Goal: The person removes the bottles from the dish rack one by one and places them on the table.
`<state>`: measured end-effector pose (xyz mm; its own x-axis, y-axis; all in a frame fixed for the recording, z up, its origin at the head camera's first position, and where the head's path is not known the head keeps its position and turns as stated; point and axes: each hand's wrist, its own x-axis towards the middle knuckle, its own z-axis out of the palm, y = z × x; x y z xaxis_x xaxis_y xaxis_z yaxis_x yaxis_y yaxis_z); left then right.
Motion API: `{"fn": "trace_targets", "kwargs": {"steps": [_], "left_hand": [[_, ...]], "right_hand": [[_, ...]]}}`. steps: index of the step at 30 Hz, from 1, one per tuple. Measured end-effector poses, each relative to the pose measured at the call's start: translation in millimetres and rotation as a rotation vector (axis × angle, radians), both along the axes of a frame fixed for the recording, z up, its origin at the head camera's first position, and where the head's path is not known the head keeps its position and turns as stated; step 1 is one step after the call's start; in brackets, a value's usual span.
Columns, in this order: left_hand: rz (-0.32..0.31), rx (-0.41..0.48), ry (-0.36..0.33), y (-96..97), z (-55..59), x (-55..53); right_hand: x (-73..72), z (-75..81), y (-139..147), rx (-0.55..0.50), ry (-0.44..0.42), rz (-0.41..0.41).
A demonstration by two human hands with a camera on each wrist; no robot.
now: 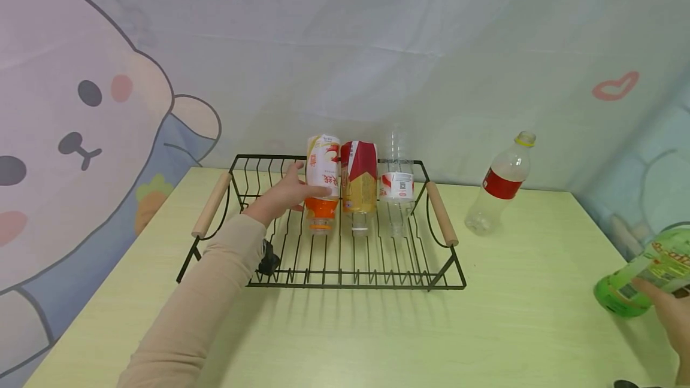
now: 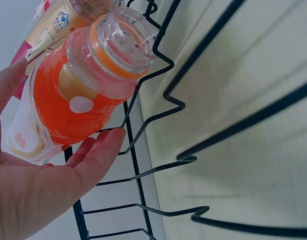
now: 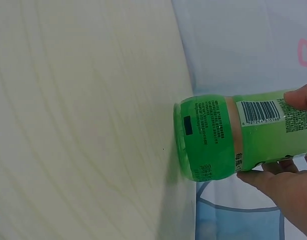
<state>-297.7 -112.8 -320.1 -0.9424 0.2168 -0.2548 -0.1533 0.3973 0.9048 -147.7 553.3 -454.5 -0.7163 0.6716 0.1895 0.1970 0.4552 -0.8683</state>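
Note:
My left hand [image 1: 291,189] is beside an orange-and-white labelled plastic bottle [image 1: 323,166], its thumb across the label and its fingers loosely spread. This bottle stands neck down, leaning in a black wire rack [image 1: 339,286]. In the left wrist view, its open neck [image 2: 128,42] rests by the wires, and the left fingers [image 2: 101,150] lie along its side. On the far right, my right hand [image 1: 668,310] grips a green labelled bottle [image 1: 641,277], tilted with its base toward the left. The right wrist view shows the thumb over the label and fingers beneath; the bottle's neck is outside that view.
Right of the orange bottle, a red-and-yellow labelled bottle [image 1: 359,178] and a clear bottle [image 1: 398,187] lean neck down in the rack. Wooden handles [image 1: 442,214] flank it. A capless clear bottle with a red label [image 1: 501,184] stands on the table [image 1: 517,298]. A printed cloth [image 1: 377,47] hangs behind.

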Motion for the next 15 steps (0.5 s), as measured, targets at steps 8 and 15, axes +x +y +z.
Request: {"fn": "trace_targets", "kwargs": {"steps": [8,15], "left_hand": [[-0.041,0.001,0.003,2.6,-3.4,0.4],[-0.045,0.013,0.004,2.1,-3.5,0.0]], "right_hand": [[0.1,-6.9,7.3,0.009,-0.008,-0.017],[5.9,6.5,-7.0,-0.022,0.028,-0.046]]}}
